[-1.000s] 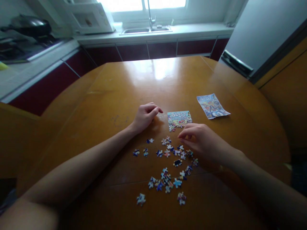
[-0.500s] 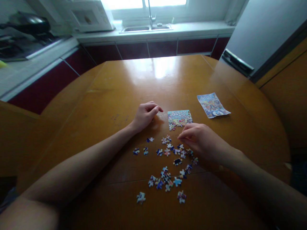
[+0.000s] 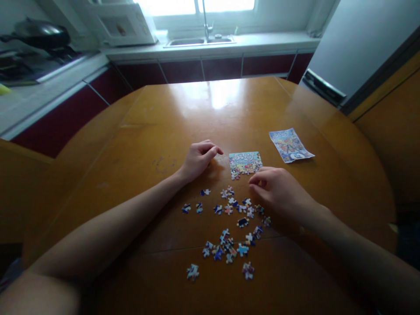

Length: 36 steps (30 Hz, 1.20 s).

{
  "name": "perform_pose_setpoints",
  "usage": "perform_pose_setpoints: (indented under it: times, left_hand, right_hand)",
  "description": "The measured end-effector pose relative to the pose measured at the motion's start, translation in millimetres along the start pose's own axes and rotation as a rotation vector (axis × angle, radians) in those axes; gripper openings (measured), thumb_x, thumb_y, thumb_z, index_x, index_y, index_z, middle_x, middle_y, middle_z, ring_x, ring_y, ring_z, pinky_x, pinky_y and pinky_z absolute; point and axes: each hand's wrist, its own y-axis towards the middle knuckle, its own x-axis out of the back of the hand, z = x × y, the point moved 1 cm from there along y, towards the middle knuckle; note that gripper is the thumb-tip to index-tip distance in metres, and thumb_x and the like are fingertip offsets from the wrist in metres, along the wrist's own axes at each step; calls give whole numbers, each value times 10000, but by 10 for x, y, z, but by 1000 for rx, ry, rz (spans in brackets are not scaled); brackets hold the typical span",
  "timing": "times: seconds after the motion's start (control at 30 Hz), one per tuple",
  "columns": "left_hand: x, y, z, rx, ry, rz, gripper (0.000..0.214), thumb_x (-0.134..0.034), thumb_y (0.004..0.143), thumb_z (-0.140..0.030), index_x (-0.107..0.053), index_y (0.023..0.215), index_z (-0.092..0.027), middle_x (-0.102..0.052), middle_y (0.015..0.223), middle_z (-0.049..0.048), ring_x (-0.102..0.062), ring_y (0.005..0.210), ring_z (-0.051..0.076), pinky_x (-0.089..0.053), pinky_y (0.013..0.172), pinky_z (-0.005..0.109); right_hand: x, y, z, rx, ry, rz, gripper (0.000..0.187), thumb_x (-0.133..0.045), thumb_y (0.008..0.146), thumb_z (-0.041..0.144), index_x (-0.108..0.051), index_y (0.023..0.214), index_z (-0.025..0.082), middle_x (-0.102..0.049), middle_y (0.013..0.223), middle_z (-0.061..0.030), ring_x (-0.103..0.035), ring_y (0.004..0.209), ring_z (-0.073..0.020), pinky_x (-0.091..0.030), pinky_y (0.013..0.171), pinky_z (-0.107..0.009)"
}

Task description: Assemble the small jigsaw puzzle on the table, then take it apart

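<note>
A partly assembled jigsaw puzzle [image 3: 244,162] lies flat, its near edge jagged. My right hand [image 3: 274,186] is at its lower right corner, thumb and fingertips pinched together; anything between them is too small or hidden to make out. To the left of the puzzle, my left hand [image 3: 201,158] rests on the table with nothing in it, fingers loosely bent and one fingertip stretched towards the puzzle. Several loose puzzle pieces [image 3: 229,209] are scattered nearer to me. Below them is a tighter cluster of pieces [image 3: 218,252], with single pieces around it.
A printed picture sheet [image 3: 290,145] with curled corners lies right of the puzzle. The wooden table [image 3: 157,131] has rounded sides. Beyond it are a counter with a sink [image 3: 187,42], a microwave [image 3: 121,26], a wok [image 3: 42,34] on the stove and a fridge [image 3: 357,48].
My right hand has shifted slightly to the right and up, its fingertips still pinched close to the puzzle's near edge. My left hand stays in place.
</note>
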Motion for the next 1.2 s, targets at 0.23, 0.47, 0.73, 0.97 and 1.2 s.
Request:
perform_pose_setpoints:
  times: [0.23, 0.47, 0.73, 0.97, 1.2]
  left_hand:
    - [1, -1, -7, -8, -7, 5, 263, -562, 882, -290, -751, 761, -152, -546, 660, 6, -457, 597, 119, -366, 587, 268]
    - [3, 0, -7, -17, 7, 2, 259, -560, 885, -264, -751, 758, -143, -540, 659, 5, -466, 610, 116, -365, 595, 265]
    - [-2, -1, 0, -20, -13, 4, 257, -565, 886, -267, -751, 762, -139, -539, 667, 3, -464, 610, 114, -357, 597, 266]
    - [8, 4, -15, -26, 2, 13, 258, -565, 885, -274, -750, 762, -142, -538, 659, 4, -461, 609, 117, -358, 600, 267]
    - [2, -7, -33, -4, 16, 6, 258, -565, 880, -279, -751, 766, -140, -527, 659, -1, -451, 592, 113, -348, 581, 263]
  right_hand:
    - [24, 10, -19, -101, -73, -15, 153, -621, 863, 207, -758, 793, 210, -708, 836, -63, -612, 708, -174, -453, 638, -301]
    - [43, -31, 46, -249, -237, 51, 161, -630, 869, 260, -763, 787, 221, -721, 834, -50, -616, 738, -188, -381, 611, -309]
    - [41, -37, 50, -251, -258, 68, 145, -640, 865, 265, -764, 799, 230, -730, 840, -43, -628, 744, -187, -371, 606, -305]
    - [52, -40, 3, -240, -282, 54, 152, -620, 869, 219, -760, 815, 241, -740, 859, -41, -643, 753, -185, -381, 592, -293]
    - [186, -30, -72, -293, -238, 34, 142, -627, 867, 235, -766, 843, 250, -762, 876, -38, -678, 774, -205, -422, 621, -312]
